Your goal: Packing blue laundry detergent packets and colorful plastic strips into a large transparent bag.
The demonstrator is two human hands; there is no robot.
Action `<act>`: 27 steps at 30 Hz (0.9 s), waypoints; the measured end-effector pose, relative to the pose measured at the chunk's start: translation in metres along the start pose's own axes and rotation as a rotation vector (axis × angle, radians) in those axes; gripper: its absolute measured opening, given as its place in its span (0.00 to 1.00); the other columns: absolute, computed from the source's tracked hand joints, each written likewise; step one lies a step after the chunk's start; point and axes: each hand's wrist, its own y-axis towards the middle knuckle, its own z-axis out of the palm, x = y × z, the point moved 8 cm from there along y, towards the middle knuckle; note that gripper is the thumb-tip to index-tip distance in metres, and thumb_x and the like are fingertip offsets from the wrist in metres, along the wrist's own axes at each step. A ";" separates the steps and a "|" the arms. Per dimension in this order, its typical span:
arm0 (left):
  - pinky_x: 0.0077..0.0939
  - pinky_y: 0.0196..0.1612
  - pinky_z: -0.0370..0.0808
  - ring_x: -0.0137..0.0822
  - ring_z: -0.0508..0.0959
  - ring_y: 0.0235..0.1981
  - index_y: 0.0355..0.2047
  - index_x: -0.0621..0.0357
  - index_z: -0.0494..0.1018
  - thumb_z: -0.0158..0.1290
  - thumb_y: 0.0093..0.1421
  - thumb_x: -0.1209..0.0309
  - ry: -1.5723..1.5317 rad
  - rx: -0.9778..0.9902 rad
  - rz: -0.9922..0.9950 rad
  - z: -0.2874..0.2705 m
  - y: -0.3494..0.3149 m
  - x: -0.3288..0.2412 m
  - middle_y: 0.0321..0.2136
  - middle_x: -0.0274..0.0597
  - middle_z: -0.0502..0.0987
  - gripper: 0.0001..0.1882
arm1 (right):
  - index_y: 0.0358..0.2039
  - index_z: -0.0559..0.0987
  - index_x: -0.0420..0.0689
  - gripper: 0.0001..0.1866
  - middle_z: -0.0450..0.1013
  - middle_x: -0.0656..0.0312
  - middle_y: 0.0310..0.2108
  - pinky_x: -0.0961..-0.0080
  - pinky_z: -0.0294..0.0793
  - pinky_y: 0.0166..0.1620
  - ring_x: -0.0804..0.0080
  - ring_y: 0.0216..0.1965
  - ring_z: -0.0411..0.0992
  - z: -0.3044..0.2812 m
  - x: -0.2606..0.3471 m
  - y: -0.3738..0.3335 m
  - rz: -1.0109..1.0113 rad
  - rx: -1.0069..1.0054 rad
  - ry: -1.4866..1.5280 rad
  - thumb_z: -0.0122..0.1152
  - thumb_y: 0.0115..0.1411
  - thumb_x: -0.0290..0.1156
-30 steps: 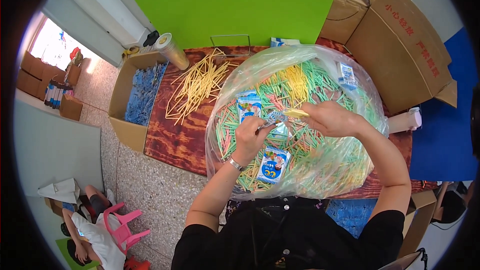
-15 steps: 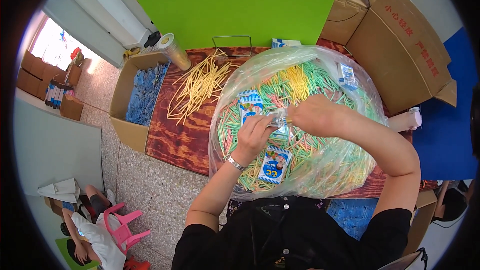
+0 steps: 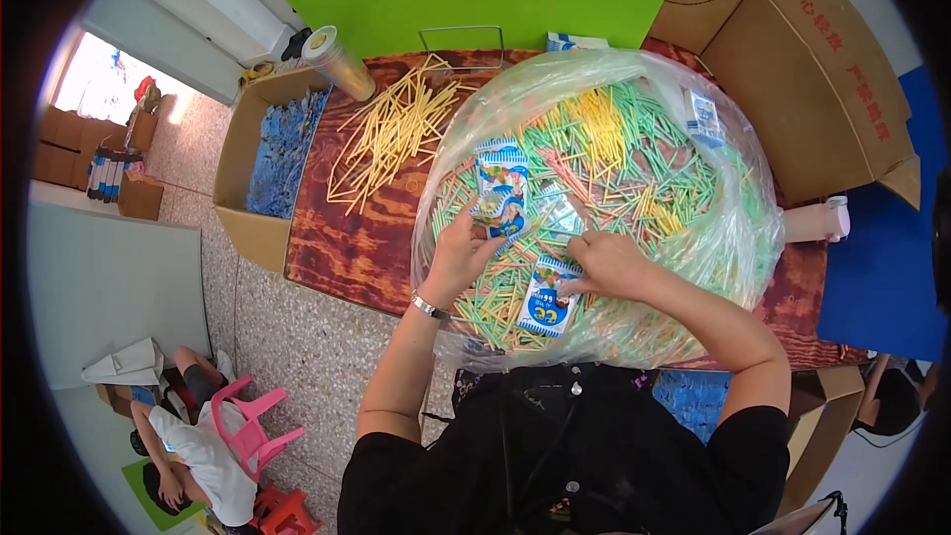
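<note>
In my left hand [image 3: 462, 250] is a small blue-and-white packet [image 3: 500, 211], its fingers closed round the lower side. My right hand [image 3: 612, 265] is by the upper right edge of another blue-and-white packet [image 3: 547, 309], thumb and forefinger apart; its other fingers are curled out of view. Both hands are over a large clear plastic bag [image 3: 495, 104], opened wide and full of thin green, pink and yellow sticks [image 3: 654, 159]. A packet [image 3: 500, 157] lies just beyond the held one, and a paler packet [image 3: 558, 213] rests on the sticks between my hands.
Loose yellow sticks [image 3: 391, 139] lie on the red-brown table [image 3: 337, 258], near a clear cylindrical container [image 3: 339, 63]. At left stands a carton [image 3: 248, 233] of blue wrappers; an open carton [image 3: 812, 69] is at right. A person [image 3: 203, 446] is beside a pink chair [image 3: 253, 426].
My hands were together at the held packet; now they are apart. The right has moved down toward the lower packet, while the left still holds its own. The view has shifted slightly.
</note>
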 end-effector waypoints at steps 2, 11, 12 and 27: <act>0.22 0.35 0.79 0.27 0.81 0.33 0.51 0.68 0.63 0.59 0.55 0.81 0.058 0.063 -0.046 -0.003 -0.001 -0.004 0.29 0.42 0.79 0.25 | 0.35 0.74 0.43 0.22 0.75 0.54 0.29 0.59 0.74 0.35 0.52 0.35 0.76 0.006 0.004 0.001 -0.005 -0.024 0.027 0.67 0.50 0.48; 0.21 0.35 0.79 0.26 0.78 0.31 0.44 0.66 0.69 0.58 0.55 0.82 0.081 -0.063 0.002 -0.001 0.012 0.012 0.31 0.39 0.78 0.17 | 0.31 0.73 0.46 0.12 0.75 0.58 0.27 0.58 0.71 0.31 0.54 0.31 0.75 0.015 -0.003 0.002 -0.047 -0.120 0.183 0.65 0.52 0.38; 0.20 0.35 0.79 0.25 0.77 0.32 0.42 0.66 0.70 0.59 0.55 0.81 0.094 -0.110 0.023 -0.002 0.013 0.008 0.32 0.39 0.77 0.15 | 0.30 0.73 0.46 0.10 0.74 0.58 0.27 0.59 0.71 0.30 0.54 0.30 0.75 0.012 -0.001 0.001 -0.064 -0.163 0.129 0.64 0.53 0.35; 0.19 0.34 0.73 0.20 0.75 0.33 0.46 0.64 0.73 0.57 0.60 0.74 -0.306 0.298 -0.107 0.058 -0.014 -0.036 0.35 0.34 0.79 0.14 | 0.34 0.74 0.43 0.06 0.74 0.55 0.29 0.59 0.72 0.34 0.51 0.32 0.73 -0.078 0.000 -0.001 -0.207 -0.437 0.410 0.60 0.57 0.28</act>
